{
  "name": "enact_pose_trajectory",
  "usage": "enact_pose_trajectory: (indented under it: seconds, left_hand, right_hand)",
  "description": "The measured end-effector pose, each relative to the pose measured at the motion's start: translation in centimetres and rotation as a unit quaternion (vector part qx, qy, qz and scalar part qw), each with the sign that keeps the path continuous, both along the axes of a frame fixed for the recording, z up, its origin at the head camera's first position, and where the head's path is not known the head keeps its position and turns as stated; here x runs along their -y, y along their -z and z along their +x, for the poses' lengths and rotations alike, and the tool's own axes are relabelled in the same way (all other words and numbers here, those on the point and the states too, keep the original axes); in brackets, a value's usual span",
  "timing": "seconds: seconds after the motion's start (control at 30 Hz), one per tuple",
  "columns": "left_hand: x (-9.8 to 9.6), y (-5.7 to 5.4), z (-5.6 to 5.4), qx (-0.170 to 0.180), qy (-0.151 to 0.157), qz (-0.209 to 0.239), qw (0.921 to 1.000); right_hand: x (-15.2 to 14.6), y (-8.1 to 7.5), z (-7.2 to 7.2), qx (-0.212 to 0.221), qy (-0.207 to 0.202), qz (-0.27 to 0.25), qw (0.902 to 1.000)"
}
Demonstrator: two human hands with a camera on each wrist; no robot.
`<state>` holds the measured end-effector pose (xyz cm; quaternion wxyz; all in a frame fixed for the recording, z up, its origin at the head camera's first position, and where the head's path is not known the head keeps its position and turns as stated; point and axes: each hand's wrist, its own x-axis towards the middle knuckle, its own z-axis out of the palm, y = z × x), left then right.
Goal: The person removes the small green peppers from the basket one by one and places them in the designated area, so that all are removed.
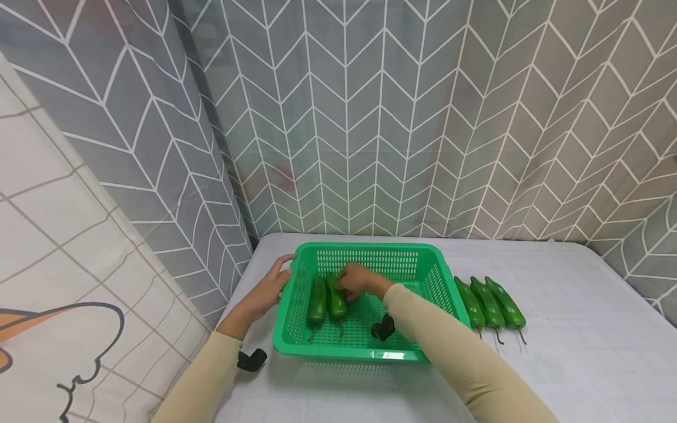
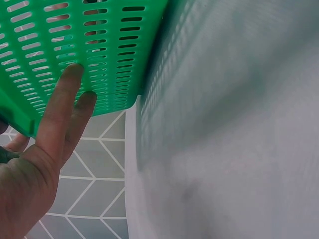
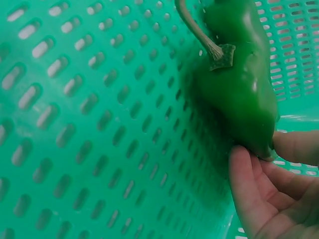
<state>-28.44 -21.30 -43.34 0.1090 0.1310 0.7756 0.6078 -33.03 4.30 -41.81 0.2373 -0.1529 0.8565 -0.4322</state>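
Note:
A green plastic basket (image 1: 365,352) with slotted walls stands on the table. My left hand (image 1: 266,292) is at its left rim; in the left wrist view, straight fingers (image 2: 62,102) touch the outer wall. Two long green peppers lie side by side inside, stems towards me: the left pepper (image 1: 317,302) and the right pepper (image 1: 336,302). Reaching into the basket, my right hand (image 1: 359,279) pinches the right pepper's far tip between thumb and fingers. The right wrist view shows that green pepper (image 3: 244,94) close up, its stem pointing away from the hand.
Just right of the basket, three green peppers (image 1: 492,305) lie in a row on the white-covered table (image 1: 582,352). A grey chevron-patterned curtain (image 1: 370,129) rises behind the table. A white tile-patterned sheet (image 1: 69,235) hangs at the left.

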Motion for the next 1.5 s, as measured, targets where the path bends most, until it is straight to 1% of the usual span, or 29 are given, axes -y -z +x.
enact_pose_trajectory:
  seconds: [0.2,0.47,0.63,0.8,0.93,1.13,1.27,1.5]
  left_hand:
    - [0.0,-0.1,0.1,-0.005,0.002,-0.002,1.0000]
    - [0.0,-0.3,0.1,0.004,-0.001,-0.001,1.0000]
    - [0.1,-0.1,0.1,0.004,0.003,0.005,1.0000]
    - [0.1,0.2,0.2,0.003,0.006,0.000,1.0000]
    - [0.0,0.0,0.1,0.004,-0.001,0.000,1.0000]
    - [0.2,0.0,-0.2,0.000,0.000,0.000,1.0000]
    - [0.2,0.1,-0.2,-0.001,0.005,0.000,1.0000]
    - [0.0,0.1,-0.1,-0.004,0.005,-0.002,1.0000]
  right_hand:
    - [-0.2,-0.4,-0.1,-0.005,0.009,0.000,0.9999]
    - [-0.6,-1.1,-0.1,-0.005,0.004,0.005,1.0000]
    - [-0.8,-1.2,-0.2,-0.010,0.008,-0.001,0.9999]
    - [-1.0,-1.6,-0.1,-0.002,0.010,-0.011,0.9999]
    - [-1.3,-2.2,-0.1,-0.005,0.015,-0.020,0.9997]
    - [-2.1,-3.6,-0.1,-0.012,0.007,-0.016,0.9998]
    - [-2.7,-4.1,0.0,-0.012,0.001,-0.010,0.9999]
    - [-3.8,-5.0,-0.5,-0.014,0.003,-0.022,0.9997]
